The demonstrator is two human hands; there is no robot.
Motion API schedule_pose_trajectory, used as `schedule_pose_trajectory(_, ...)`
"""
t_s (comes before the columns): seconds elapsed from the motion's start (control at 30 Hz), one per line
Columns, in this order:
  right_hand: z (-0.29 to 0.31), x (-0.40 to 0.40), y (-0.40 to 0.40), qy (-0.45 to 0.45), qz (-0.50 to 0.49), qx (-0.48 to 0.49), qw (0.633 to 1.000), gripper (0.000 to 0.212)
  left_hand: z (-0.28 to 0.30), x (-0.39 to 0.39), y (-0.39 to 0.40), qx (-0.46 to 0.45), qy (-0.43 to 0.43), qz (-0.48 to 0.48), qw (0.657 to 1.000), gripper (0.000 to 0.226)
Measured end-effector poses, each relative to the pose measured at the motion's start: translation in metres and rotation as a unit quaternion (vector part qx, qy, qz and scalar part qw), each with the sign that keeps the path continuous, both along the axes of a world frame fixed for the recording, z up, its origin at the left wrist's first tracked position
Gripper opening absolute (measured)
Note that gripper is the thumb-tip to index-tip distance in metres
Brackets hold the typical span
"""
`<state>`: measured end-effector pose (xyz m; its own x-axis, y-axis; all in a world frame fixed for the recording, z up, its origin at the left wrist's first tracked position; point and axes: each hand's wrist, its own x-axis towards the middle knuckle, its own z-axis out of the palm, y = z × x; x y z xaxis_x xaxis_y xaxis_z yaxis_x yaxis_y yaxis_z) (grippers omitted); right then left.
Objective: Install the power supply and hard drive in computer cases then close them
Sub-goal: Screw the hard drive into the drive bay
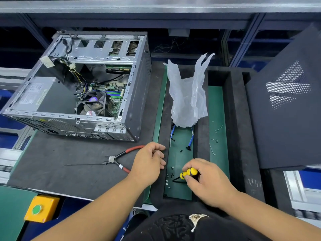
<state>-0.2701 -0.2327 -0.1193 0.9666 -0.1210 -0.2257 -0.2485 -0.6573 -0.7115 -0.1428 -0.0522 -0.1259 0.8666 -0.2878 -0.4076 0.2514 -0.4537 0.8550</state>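
On our left the open computer case [76, 87] lies on the surface with the power supply [36, 94] already inside; red-handled cutters [119, 160] lie before it. Our left hand [149, 162] rests loosely curled, holding nothing. Our right hand's [206, 181] grip is closed round the yellow screwdriver [188, 173] over the loose screws [171, 174] in the tray [178, 193]. Careless picking could scatter these small screws, we judge.

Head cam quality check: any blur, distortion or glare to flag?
Head view: wide-angle bowing curves the top rail and bench edges; the yellow button box at lower left is soft, likely motion blur; the case, right hand and screwdriver are sharp; lighting is even, with mild sheen on the plastic bag.
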Motion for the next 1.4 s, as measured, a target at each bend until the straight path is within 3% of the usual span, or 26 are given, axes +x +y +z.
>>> schedule_pose_trajectory(0.3,0.002,-0.002,0.004,0.012,0.066,-0.040,0.997,0.019,-0.004,0.001,0.001,0.006,-0.004,0.001,1.000,0.034)
schedule_pose_trajectory(0.8,-0.002,0.008,0.009,-0.018,0.063,-0.077,0.995,0.026,-0.006,0.001,-0.001,0.001,-0.004,0.008,1.000,0.032)
schedule_pose_trajectory(1.0,0.007,0.004,0.002,-0.004,0.036,-0.029,0.999,0.021,-0.004,0.002,0.000,0.001,0.009,0.005,1.000,0.032)
schedule_pose_trajectory(1.13,0.022,0.004,-0.011,-0.051,-0.087,0.062,0.993,0.020,-0.001,0.007,0.000,0.014,0.039,-0.030,0.999,0.026)
schedule_pose_trajectory(1.23,0.042,0.010,-0.024,-0.103,-0.194,0.167,0.961,0.018,0.003,0.013,0.001,0.039,0.039,-0.065,0.996,0.016)
schedule_pose_trajectory(1.33,0.057,0.016,-0.030,-0.126,-0.228,0.221,0.940,0.015,0.010,0.016,-0.003,-0.007,0.113,-0.084,0.990,0.019)
schedule_pose_trajectory(1.4,0.059,0.020,-0.029,-0.126,-0.240,0.242,0.932,0.025,0.016,0.014,-0.007,-0.076,0.196,-0.081,0.974,0.025)
